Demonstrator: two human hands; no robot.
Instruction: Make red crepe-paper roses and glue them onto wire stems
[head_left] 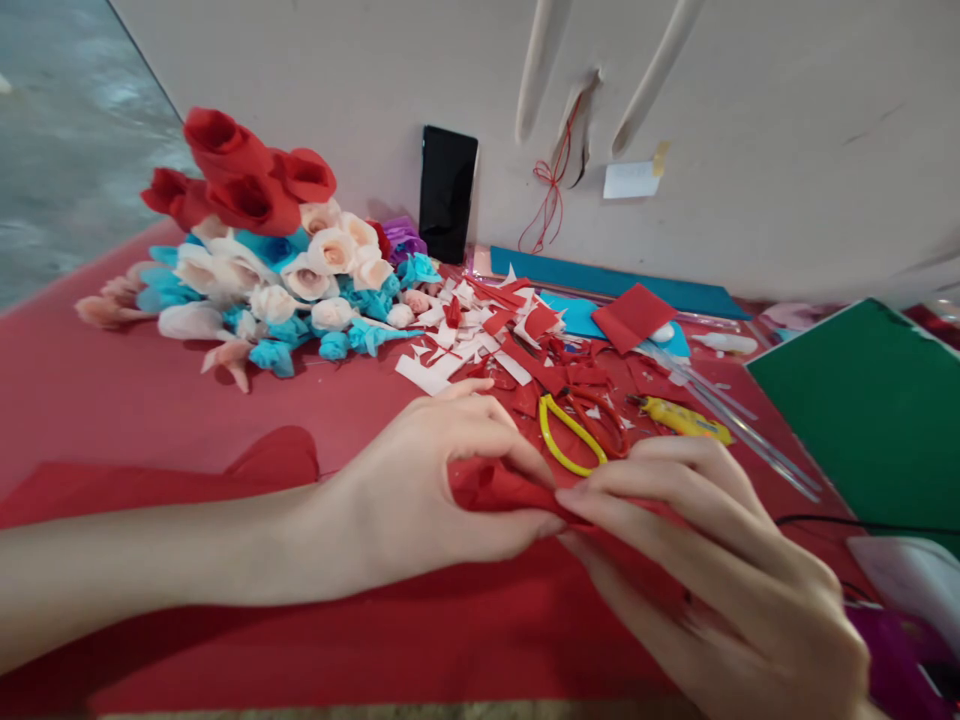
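A rolled piece of red paper (499, 488) is held between my two hands above the red tabletop. My left hand (442, 480) wraps round it, thumb below and fingers above. At its right end my right hand (697, 540) pinches the paper between thumb and fingertips; part of that hand is blurred. Under my left forearm lies a red sheet (150, 490) with a rounded red piece (277, 458) beside it. Just beyond my fingers are pliers with one yellow handle (562, 440) and one red handle.
Paper flowers (300, 265) are heaped at the back left. A black phone (448, 195) leans on the wall. Red and white scraps (487, 340), a yellow cutter (686, 419), clear sticks (742, 435) and a green board (870, 410) lie behind and to the right.
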